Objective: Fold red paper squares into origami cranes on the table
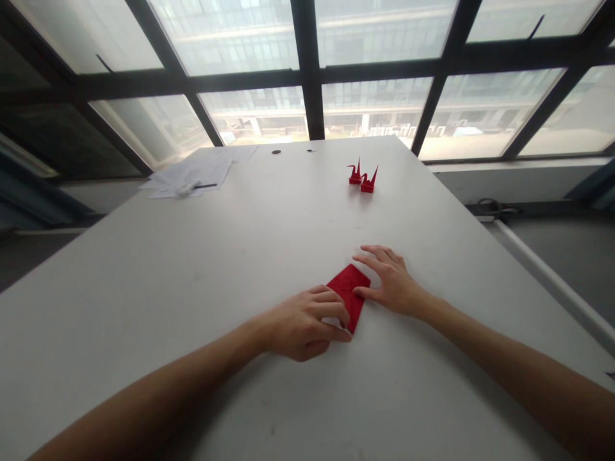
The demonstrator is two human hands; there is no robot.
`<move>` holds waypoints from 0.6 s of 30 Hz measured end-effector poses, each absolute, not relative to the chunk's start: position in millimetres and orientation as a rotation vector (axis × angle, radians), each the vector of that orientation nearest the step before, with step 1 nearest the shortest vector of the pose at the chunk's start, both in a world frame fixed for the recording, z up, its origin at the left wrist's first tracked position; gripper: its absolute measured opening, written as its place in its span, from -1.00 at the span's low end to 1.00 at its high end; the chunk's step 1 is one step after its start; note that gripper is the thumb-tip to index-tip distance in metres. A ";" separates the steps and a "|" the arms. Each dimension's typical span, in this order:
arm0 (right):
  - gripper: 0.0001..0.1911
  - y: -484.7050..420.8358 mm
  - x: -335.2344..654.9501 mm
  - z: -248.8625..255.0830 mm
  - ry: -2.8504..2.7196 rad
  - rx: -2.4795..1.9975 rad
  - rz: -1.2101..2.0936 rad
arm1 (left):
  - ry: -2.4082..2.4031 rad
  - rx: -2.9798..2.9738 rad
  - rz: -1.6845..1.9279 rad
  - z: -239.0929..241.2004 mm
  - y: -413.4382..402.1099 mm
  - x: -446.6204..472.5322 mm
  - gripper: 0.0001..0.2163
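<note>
A folded piece of red origami paper [352, 282] lies flat on the white table, one corner pointing towards me. My left hand [307, 320] is closed at its near corner, the fingers curled and pinching or pressing the paper there. It covers part of the paper's left side. On the right, my right hand [389, 282] is open with its fingers spread, its thumb resting on the paper's right edge and its other fingers just beyond. Two folded red paper cranes [354, 176] stand close together farther back on the table.
The white table [259, 237] stretches away to large dark-framed windows [310, 83]. Loose white papers [192, 169] with a dark pen [206, 186] and a crumpled whitish item lie at the back left. Round holes [276, 152] show near the far edge.
</note>
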State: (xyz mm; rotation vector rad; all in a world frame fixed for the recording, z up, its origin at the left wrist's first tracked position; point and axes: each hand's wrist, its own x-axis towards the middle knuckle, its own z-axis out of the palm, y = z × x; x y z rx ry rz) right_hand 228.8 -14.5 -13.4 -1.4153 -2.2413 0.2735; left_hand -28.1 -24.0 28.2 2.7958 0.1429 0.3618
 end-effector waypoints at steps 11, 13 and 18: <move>-0.48 -20.9 226.6 -7.4 -2.226 -1.257 0.268 | 0.250 2.903 0.399 22.6 -32.7 -18.0 -0.70; -0.63 -20.4 226.6 -7.7 -2.212 -1.231 0.261 | 0.265 2.884 0.408 21.1 -31.5 -19.0 -0.72; -0.64 -11.8 234.6 -14.6 -2.105 -1.390 0.209 | 0.287 2.848 0.387 19.2 -29.8 -21.0 -0.75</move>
